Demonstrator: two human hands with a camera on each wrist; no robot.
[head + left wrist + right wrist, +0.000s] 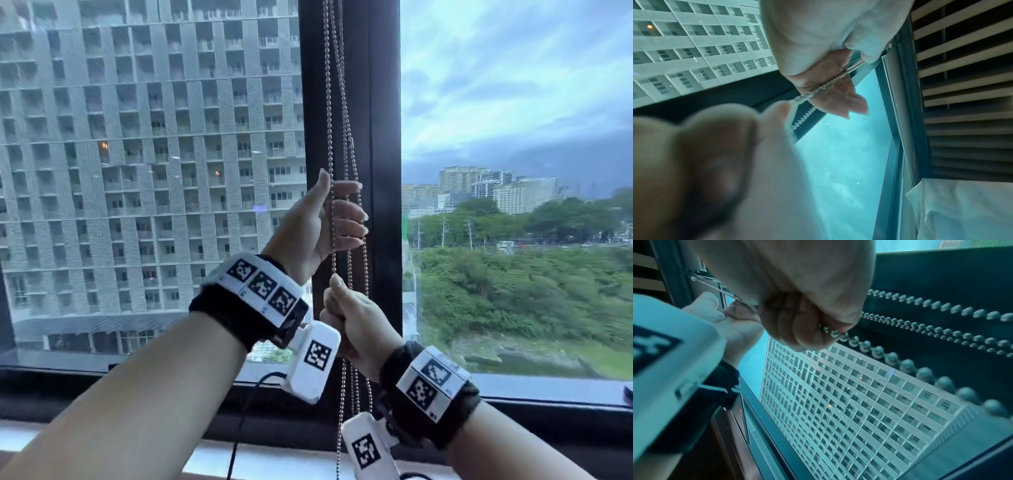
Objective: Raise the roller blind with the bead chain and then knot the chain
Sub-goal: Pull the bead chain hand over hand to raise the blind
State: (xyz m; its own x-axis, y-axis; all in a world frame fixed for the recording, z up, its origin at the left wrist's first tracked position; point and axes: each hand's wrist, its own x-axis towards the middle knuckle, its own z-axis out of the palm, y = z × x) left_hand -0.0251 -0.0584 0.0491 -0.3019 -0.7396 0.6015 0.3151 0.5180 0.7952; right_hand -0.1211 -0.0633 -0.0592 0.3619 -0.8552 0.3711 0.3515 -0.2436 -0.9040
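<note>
Hanging in several strands before the dark window post [380,137]: bead chain [329,102]. Left hand [325,222] raised higher, fingers loosely spread, one strand crossing the palm. Right hand [352,325] just below, fisted tight round a strand. No legible writing, only square coded markers on wristbands [263,291]. Showing solely in the left wrist view: slatted ceiling panels [962,81].

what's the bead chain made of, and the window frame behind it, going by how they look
Bead chain: looks like metal, small round beads with a coppery, slightly glossy finish in the head view; coated plastic can't be ruled out. Window frame: dark, smooth and matte with a faint sheen, probably painted or coated metal, though the pictures don't settle it.
</note>
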